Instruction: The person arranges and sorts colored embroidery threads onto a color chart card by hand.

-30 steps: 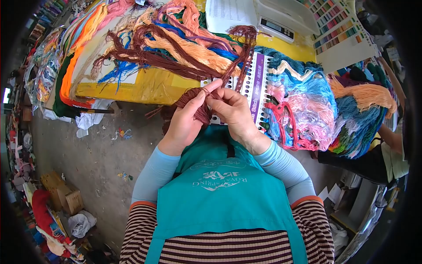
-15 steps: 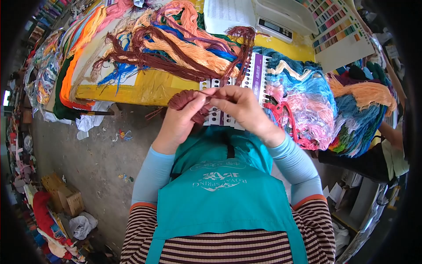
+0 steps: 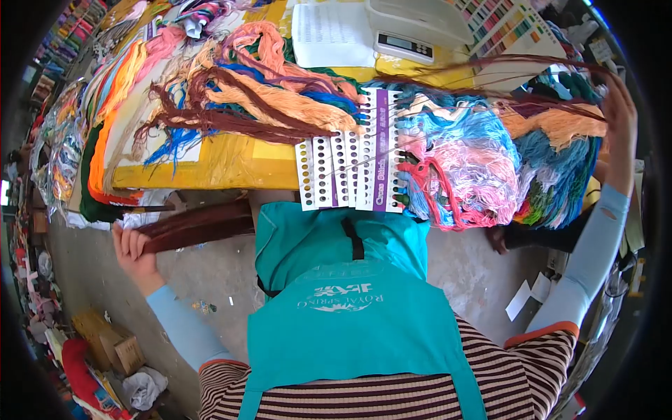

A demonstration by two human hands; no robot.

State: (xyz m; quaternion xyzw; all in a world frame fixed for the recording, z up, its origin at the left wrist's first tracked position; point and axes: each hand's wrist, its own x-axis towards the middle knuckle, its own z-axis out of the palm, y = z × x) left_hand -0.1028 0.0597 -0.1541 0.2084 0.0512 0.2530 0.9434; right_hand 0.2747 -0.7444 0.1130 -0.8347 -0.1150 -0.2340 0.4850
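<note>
Far out to the left, my left hand (image 3: 134,253) is closed around one end of a dark brown thread skein (image 3: 203,225), which stretches toward the table's front edge. My right hand (image 3: 619,115) is raised at the far right, with long brown strands (image 3: 518,64) running from it leftward above the table. Its fingers look pressed together at the strands, partly blurred. Between my hands, white punched thread cards (image 3: 380,150) with purple stripes overhang the front edge. More brown thread (image 3: 238,124) lies on peach and blue skeins (image 3: 280,94) to their left.
A yellow table (image 3: 210,168) carries multicoloured thread piles (image 3: 469,150), a printed sheet (image 3: 329,35), a digital scale (image 3: 404,46) and a colour chart (image 3: 500,31). Orange skeins (image 3: 115,133) hang off its left side. Cardboard boxes (image 3: 119,346) stand on the floor. Another person is partly visible at right.
My hands were together over the cards with a bunched brown skein; now they are spread wide apart, left hand to the left, right hand far right, with the brown thread drawn out long.
</note>
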